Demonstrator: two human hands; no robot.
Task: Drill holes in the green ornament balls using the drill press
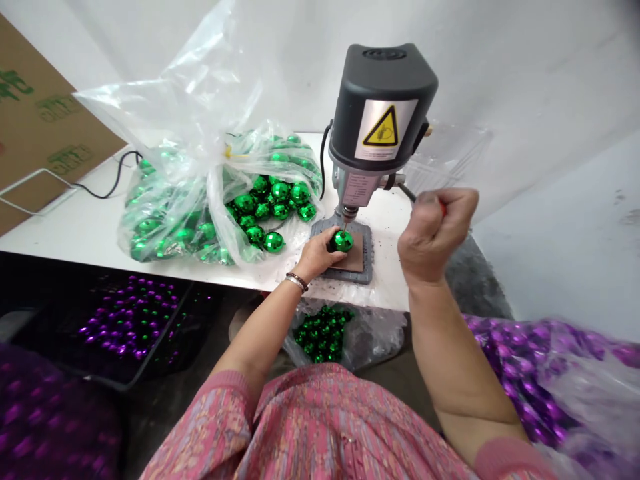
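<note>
My left hand (pixel 323 253) holds a shiny green faceted ball (pixel 343 241) between thumb and fingers. The ball rests on a brown board (pixel 354 259) on the grey base (pixel 367 270) of a small drill press (pixel 385 87). Directly above it is the chuck (pixel 349 213), its thin bit meeting or nearly meeting the ball's top; contact is too fine to tell. My right hand (pixel 435 230) is closed round the drill press's feed lever (pixel 407 192), whose red end shows between the fingers.
Left of the press, a clear plastic bag (pixel 215 180) spills green balls (pixel 274 241) onto the white table (pixel 75 233). Below the table edge sits another bag of green balls (pixel 325 333). Purple balls (pixel 530 373) lie bagged at right. A cardboard box (pixel 45 113) stands far left.
</note>
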